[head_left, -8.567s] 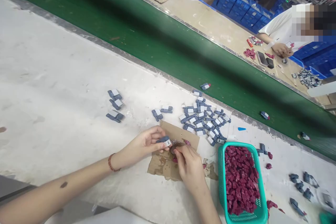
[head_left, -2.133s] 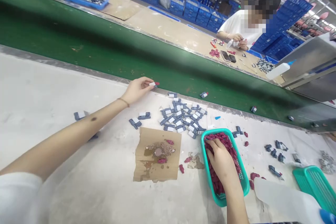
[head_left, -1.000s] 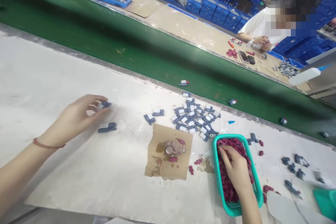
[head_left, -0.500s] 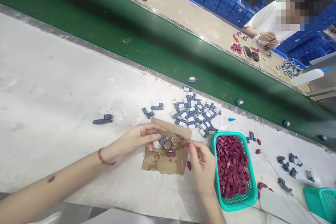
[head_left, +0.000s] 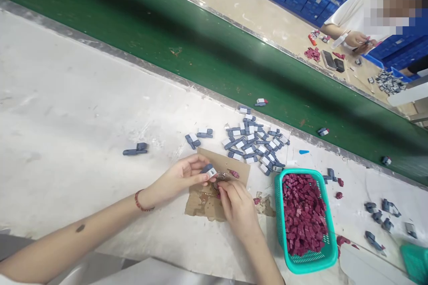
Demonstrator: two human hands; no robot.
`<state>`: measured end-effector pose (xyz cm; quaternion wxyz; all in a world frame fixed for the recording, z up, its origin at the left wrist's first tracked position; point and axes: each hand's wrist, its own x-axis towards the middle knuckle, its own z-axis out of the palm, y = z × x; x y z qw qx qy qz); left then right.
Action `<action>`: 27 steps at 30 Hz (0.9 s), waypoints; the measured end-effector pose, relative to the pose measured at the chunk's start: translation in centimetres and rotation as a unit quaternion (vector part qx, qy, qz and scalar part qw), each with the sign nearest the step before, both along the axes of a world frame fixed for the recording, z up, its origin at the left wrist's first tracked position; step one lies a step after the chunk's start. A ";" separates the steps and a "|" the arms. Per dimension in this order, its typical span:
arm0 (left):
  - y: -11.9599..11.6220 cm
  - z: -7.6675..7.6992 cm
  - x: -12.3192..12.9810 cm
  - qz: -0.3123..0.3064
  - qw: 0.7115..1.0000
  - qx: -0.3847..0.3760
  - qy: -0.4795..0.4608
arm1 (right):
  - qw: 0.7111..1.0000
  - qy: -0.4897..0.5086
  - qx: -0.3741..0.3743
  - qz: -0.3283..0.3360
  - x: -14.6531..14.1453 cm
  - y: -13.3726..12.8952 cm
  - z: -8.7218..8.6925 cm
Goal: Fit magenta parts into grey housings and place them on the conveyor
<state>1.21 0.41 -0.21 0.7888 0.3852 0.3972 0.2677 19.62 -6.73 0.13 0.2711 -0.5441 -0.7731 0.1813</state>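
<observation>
My left hand (head_left: 182, 176) is closed on a small grey-blue and white plastic part (head_left: 208, 169), holding it above a brown cardboard piece (head_left: 198, 207). Close beside it, my right hand (head_left: 242, 209) is pinched over a small round metallic dish (head_left: 220, 175) on the cardboard, most of which the fingers cover. The small maroon piece in that pinch is largely hidden by the fingertips. Another maroon piece (head_left: 234, 173) lies on the cardboard near its upper right. Dark wet stains mark the cardboard.
Right of my right hand stands a green basket (head_left: 334, 254) full of maroon pieces. Several grey-blue and white parts (head_left: 250, 138) are heaped beyond the cardboard. A green conveyor belt (head_left: 200, 58) carries several parts. Across it, a co-worker's hands (head_left: 359, 41) handle a small part.
My right hand has moved left with the maroon piece, from beside the cardboard to the dish. My left hand has turned the plastic part and raised it slightly. The view has shifted a little.
</observation>
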 end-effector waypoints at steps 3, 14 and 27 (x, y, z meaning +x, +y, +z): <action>-0.1 -0.2 0.2 -0.002 1.000 0.029 0.001 | 1.000 -0.022 0.007 -0.007 -0.2 0.0 0.0; -1.3 -1.0 -0.4 -0.071 0.944 0.288 0.145 | 0.958 0.231 -0.115 -0.126 0.6 -0.1 0.7; -1.5 -1.2 -0.3 -0.169 0.878 0.417 0.165 | 0.939 0.309 -0.115 -0.096 0.4 0.2 1.6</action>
